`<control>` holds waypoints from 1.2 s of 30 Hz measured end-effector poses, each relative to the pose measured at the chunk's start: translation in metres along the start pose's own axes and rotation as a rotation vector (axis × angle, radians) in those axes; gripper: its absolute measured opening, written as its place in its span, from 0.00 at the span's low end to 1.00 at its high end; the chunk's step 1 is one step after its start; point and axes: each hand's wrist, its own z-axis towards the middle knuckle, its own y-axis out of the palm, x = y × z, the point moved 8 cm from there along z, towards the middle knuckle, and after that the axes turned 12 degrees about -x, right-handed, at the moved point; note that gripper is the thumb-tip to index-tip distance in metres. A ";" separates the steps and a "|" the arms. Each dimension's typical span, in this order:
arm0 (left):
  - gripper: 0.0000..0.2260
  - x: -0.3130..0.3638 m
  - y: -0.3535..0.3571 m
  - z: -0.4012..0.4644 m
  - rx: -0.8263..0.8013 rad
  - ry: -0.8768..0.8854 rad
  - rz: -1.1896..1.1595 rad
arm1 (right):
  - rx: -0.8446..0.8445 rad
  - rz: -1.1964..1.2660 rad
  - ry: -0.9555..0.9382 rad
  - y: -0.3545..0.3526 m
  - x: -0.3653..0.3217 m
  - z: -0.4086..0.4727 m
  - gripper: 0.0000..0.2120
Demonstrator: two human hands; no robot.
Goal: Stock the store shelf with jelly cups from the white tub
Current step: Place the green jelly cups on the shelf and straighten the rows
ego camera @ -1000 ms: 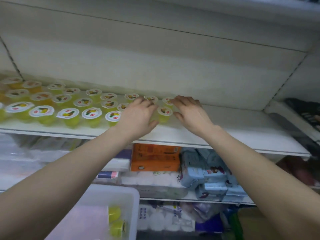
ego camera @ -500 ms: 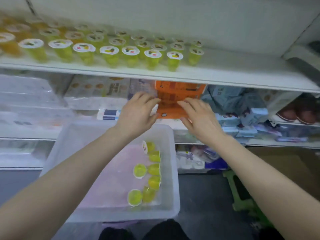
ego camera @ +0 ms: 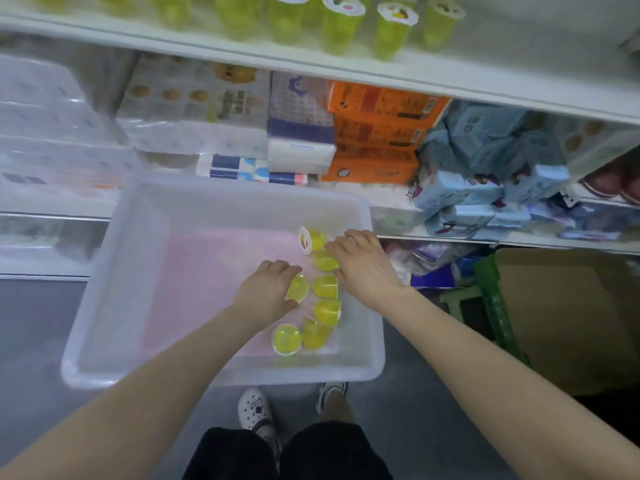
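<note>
From the head camera, both hands reach down into the white tub (ego camera: 104,327), which sits on a grey floor (ego camera: 31,317) before store shelving. The left hand (ego camera: 268,294) lies over one yellow jelly cup (ego camera: 298,288), fingers bent around it; whether it truly grips cannot be told. The right hand (ego camera: 363,263) touches another cup (ego camera: 325,260) with loosely bent fingertips, grasp equally unclear. Between and just below the hands, more loose cups (ego camera: 325,310) lie on their sides along the tub's pinkish bottom. Above and beyond both hands, the top shelf (ego camera: 485,81) carries upright rows of stocked cups (ego camera: 394,32). Beneath it sit orange boxes (ego camera: 377,133) and blue packets (ego camera: 485,161). Right of the right hand stands a cardboard box (ego camera: 568,317).
</note>
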 end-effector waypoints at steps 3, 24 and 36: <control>0.31 0.000 0.007 0.012 -0.040 -0.007 -0.004 | -0.147 -0.150 0.034 0.018 -0.001 0.021 0.20; 0.22 -0.052 -0.033 -0.025 0.221 -0.172 -0.339 | -0.050 0.251 0.057 0.014 -0.008 0.035 0.25; 0.26 -0.003 -0.106 -0.041 0.305 -0.047 -0.245 | 0.190 0.415 0.111 -0.048 0.030 -0.026 0.22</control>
